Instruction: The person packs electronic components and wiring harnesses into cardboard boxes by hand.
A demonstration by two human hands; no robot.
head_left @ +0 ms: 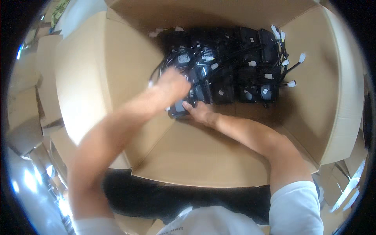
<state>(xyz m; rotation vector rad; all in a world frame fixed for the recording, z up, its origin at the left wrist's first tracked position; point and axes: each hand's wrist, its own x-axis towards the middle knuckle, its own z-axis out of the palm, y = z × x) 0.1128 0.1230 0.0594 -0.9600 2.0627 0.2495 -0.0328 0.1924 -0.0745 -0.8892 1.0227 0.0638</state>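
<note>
Several flat black box-shaped units with black cables and white plug connectors are packed in rows inside a large open cardboard box. At the near left corner of the rows, my right hand grips one black unit, its thumb laid over the top and its other fingers partly hidden. My left hand is just above and beyond it, over the left end of the rows. Motion blurs that hand, so its fingers and anything in them do not show clearly.
The tall box walls surround the units, with a flap folded outward on the left and another flap on the right. More cardboard is piled outside at the left. The near box edge lies close to my body.
</note>
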